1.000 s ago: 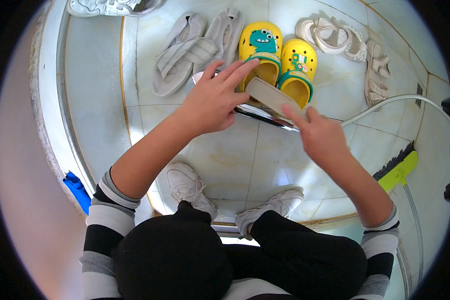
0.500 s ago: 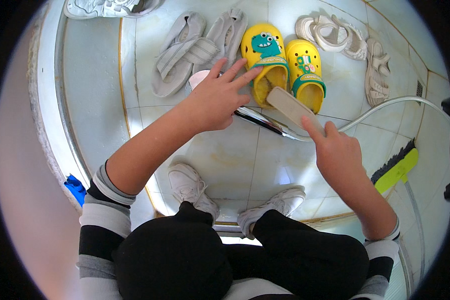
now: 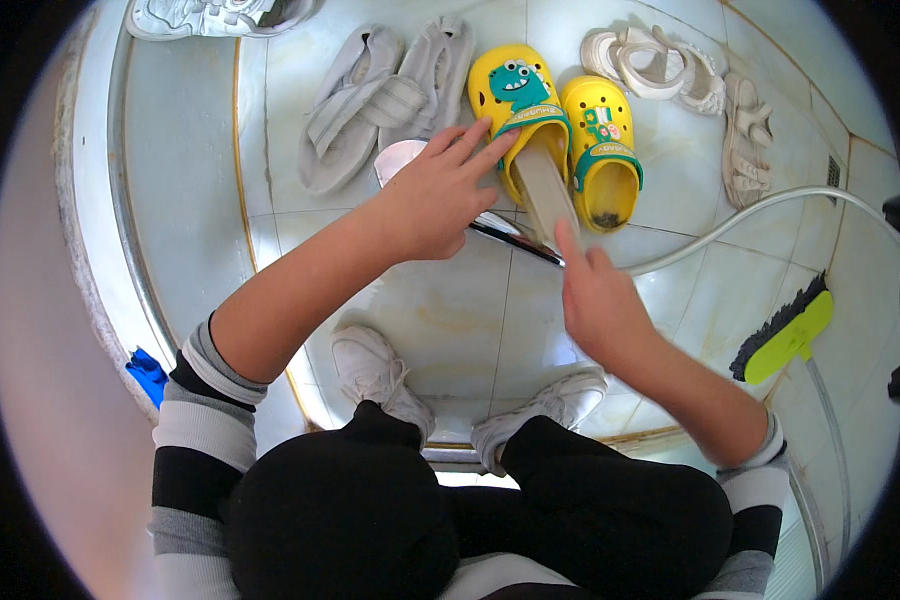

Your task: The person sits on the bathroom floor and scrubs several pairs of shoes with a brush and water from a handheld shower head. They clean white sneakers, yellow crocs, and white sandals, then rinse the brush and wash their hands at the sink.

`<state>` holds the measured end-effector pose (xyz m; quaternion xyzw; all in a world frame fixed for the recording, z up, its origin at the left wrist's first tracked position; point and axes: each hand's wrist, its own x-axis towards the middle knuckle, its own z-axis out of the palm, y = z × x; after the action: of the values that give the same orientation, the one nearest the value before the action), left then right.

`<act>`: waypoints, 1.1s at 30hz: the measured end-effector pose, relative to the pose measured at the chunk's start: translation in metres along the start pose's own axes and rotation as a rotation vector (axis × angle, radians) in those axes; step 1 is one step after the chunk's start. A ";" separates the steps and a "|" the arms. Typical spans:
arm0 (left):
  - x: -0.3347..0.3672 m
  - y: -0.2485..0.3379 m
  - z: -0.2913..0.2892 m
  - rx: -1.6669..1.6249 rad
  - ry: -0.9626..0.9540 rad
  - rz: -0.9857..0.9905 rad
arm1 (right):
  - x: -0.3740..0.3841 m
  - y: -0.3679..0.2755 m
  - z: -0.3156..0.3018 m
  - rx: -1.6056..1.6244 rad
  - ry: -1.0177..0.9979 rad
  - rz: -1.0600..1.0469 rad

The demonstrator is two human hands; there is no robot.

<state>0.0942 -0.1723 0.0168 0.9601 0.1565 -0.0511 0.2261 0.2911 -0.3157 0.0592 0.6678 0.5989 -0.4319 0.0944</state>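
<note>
We have our right hand (image 3: pixel 600 305) closed around the near end of a beige brush (image 3: pixel 550 200), index finger laid along its back, its far end inside the heel opening of the yellow dinosaur clog (image 3: pixel 517 85). Our left hand (image 3: pixel 435 200) has its fingers spread, the tips touching that clog's left side by the green strap. A shower handle (image 3: pixel 515 238) passes beneath our palm; whether we grip it, we cannot tell. The shower head (image 3: pixel 398 160) shows beyond the wrist, and a hose (image 3: pixel 775 203) runs toward the tiled floor's (image 3: pixel 450 290) right edge.

The dinosaur clog lies well in from the floor's left and right edges, toes pointing away from us. Just to its right is the second yellow clog (image 3: pixel 602 115), with dark dirt in its heel. Gray sandals (image 3: pixel 355 135) lie nearer the floor's left edge, pale sandals (image 3: pixel 660 70) toward its far right corner. Near the right edge rests a green broom (image 3: pixel 792 335). Our white sneakers (image 3: pixel 375 370) stand by the near edge.
</note>
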 end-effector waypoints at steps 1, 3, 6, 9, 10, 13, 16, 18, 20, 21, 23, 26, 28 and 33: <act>0.001 0.000 0.000 -0.009 -0.006 0.009 | 0.018 -0.003 -0.005 0.016 0.131 -0.024; 0.004 0.000 0.000 -0.025 -0.015 0.016 | 0.057 -0.005 -0.012 -0.021 0.395 -0.124; 0.004 -0.002 -0.003 -0.034 -0.022 0.020 | 0.063 -0.005 -0.008 -0.007 0.432 -0.144; 0.001 -0.006 -0.003 -0.048 -0.005 0.025 | 0.036 -0.003 0.003 0.031 0.310 -0.087; 0.000 -0.007 -0.003 -0.065 -0.005 0.031 | 0.028 -0.003 0.006 0.045 0.187 -0.051; -0.001 -0.007 -0.004 -0.068 -0.007 0.037 | 0.040 0.001 0.004 -0.015 0.252 -0.059; 0.002 -0.007 -0.006 -0.111 0.009 0.008 | 0.065 0.003 -0.002 -0.024 0.372 -0.122; 0.003 -0.007 -0.007 -0.117 -0.003 -0.008 | 0.065 0.001 -0.004 0.012 0.435 -0.154; 0.003 -0.009 -0.009 -0.083 -0.015 -0.006 | 0.047 -0.002 -0.004 0.051 0.443 -0.158; 0.003 -0.009 -0.009 -0.081 -0.039 -0.010 | 0.031 -0.008 -0.005 0.050 0.322 -0.084; 0.003 -0.009 -0.008 -0.092 -0.025 -0.004 | 0.021 -0.011 -0.008 0.021 0.293 -0.123; 0.004 -0.009 -0.006 -0.127 0.014 0.009 | 0.042 -0.007 -0.013 -0.071 0.334 -0.115; 0.005 -0.009 -0.005 -0.133 0.013 0.003 | 0.066 0.001 -0.014 -0.052 0.574 -0.258; 0.003 -0.012 -0.006 -0.140 0.003 0.015 | 0.036 0.004 0.015 -0.001 0.327 -0.125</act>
<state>0.0934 -0.1584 0.0165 0.9432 0.1528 -0.0369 0.2927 0.2842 -0.3007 0.0242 0.6905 0.6467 -0.3223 -0.0312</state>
